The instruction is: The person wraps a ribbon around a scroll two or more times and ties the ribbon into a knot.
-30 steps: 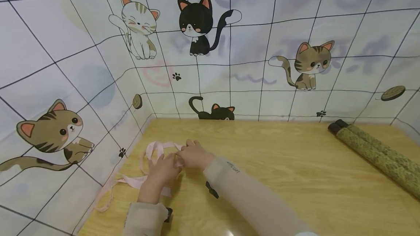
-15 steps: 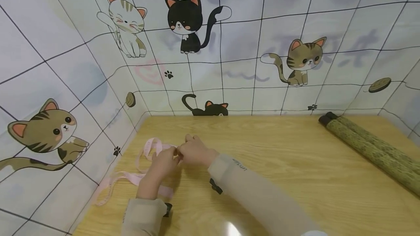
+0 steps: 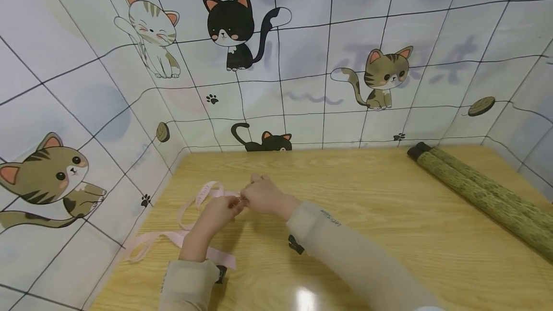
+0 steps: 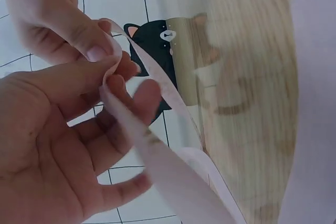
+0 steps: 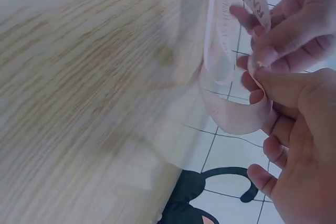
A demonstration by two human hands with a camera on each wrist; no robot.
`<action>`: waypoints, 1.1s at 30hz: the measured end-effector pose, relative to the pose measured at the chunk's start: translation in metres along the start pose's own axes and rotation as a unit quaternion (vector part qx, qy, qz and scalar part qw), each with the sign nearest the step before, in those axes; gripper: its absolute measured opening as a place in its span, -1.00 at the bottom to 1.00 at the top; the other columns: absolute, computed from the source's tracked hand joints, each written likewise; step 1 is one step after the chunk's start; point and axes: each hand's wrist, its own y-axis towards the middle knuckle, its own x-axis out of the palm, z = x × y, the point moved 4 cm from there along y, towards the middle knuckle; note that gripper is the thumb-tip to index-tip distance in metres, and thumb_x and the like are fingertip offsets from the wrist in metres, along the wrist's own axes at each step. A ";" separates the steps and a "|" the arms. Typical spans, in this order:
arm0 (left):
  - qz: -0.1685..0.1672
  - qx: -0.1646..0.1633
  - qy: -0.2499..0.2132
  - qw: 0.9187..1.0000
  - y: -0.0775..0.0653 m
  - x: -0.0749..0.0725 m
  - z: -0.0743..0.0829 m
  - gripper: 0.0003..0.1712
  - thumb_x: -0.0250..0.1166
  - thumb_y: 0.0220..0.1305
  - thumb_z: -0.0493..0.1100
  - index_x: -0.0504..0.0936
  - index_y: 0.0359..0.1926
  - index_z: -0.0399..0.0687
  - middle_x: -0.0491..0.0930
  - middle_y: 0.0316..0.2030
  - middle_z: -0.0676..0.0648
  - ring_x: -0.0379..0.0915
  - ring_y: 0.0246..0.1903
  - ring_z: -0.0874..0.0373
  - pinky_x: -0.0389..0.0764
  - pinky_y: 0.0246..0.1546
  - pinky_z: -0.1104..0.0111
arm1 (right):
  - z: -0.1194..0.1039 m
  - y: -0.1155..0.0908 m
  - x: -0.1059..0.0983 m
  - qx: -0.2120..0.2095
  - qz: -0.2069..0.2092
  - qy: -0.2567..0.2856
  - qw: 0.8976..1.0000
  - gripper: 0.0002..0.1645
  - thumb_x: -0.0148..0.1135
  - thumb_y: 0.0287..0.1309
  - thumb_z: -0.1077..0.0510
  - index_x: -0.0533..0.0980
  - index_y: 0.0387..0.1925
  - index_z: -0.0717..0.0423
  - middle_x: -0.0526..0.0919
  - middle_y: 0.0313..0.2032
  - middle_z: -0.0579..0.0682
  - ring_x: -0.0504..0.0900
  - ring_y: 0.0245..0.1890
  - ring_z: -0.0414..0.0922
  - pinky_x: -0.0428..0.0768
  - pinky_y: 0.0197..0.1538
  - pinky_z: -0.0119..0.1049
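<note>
A long pink ribbon (image 3: 222,257) with printed lettering lies in loops on the left of the wooden table, partly hidden behind the left forearm. My left hand (image 3: 219,214) pinches one stretch of it between thumb and finger. Fingertip to fingertip with it, my right hand (image 3: 265,196) pinches the same stretch. In the left wrist view the ribbon (image 4: 176,179) passes between both thumbs and hangs down towards the lower right. Seen from the right wrist, the ribbon (image 5: 236,116) bends in a curve below the pinching fingers.
Two rolled green patterned lengths with black ends, lying side by side like a bundle (image 3: 479,191), rest on the right of the table (image 3: 345,196). A wall covering (image 3: 302,61) printed with cats stands behind and to the left.
Both hands have shifted slightly right relative to the table, still together at the ribbon. The ribbon's loose end has slid a little to the right. The head view has turned slightly right.
</note>
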 end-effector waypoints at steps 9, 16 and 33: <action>-0.017 0.032 -0.043 0.998 -0.003 0.004 0.010 -0.80 0.12 0.35 -0.16 0.56 -0.30 -0.22 0.52 -0.60 -0.03 0.42 -0.67 0.12 0.41 -0.61 0.35 | 0.016 -0.026 -0.012 0.004 0.012 0.034 0.999 -0.80 0.18 0.20 -0.09 0.63 -0.30 -0.13 0.65 -0.35 -0.29 0.30 -0.27 -0.18 0.30 -0.11 -0.23; -0.006 0.040 -0.044 0.998 -0.002 0.002 0.011 -0.80 0.16 0.32 -0.17 0.64 -0.35 -0.18 0.49 -0.65 0.01 0.40 -0.69 0.16 0.44 -0.61 0.35 | 0.036 -0.051 -0.020 0.024 0.005 0.071 0.997 -0.79 0.21 0.17 -0.08 0.65 -0.33 -0.08 0.63 -0.44 -0.26 0.29 -0.37 -0.18 0.30 -0.22 -0.27; -0.020 0.044 -0.053 0.997 -0.006 0.001 0.014 -0.68 0.14 0.33 -0.10 0.58 -0.51 -0.18 0.50 -0.65 0.04 0.39 -0.65 0.17 0.39 -0.50 0.32 | 0.084 -0.105 -0.033 0.093 0.040 0.136 0.986 -0.80 0.18 0.20 -0.05 0.64 -0.39 -0.09 0.57 -0.48 -0.27 0.24 -0.36 -0.14 0.23 -0.23 -0.24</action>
